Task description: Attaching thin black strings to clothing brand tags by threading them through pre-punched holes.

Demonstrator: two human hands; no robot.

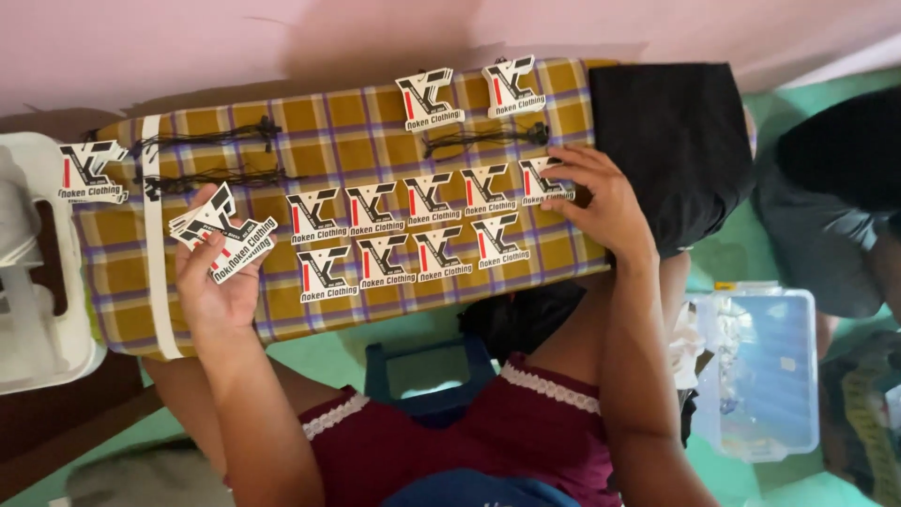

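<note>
Fanning a stack of tags [225,235] in pinched fingers, the left hand [214,282] could drop some; the right hand [601,202], spread flat, might nudge rows near the checked board's [131,319] right edge.

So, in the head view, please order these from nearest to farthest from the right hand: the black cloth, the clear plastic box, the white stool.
From the right hand:
1. Black cloth, just beside it, on the board's right end.
2. Clear plastic box, lower right, on the floor.
3. White stool, far left.

White, black and red die-cut tags [413,225] in rows on checked cloth [338,122].
</note>
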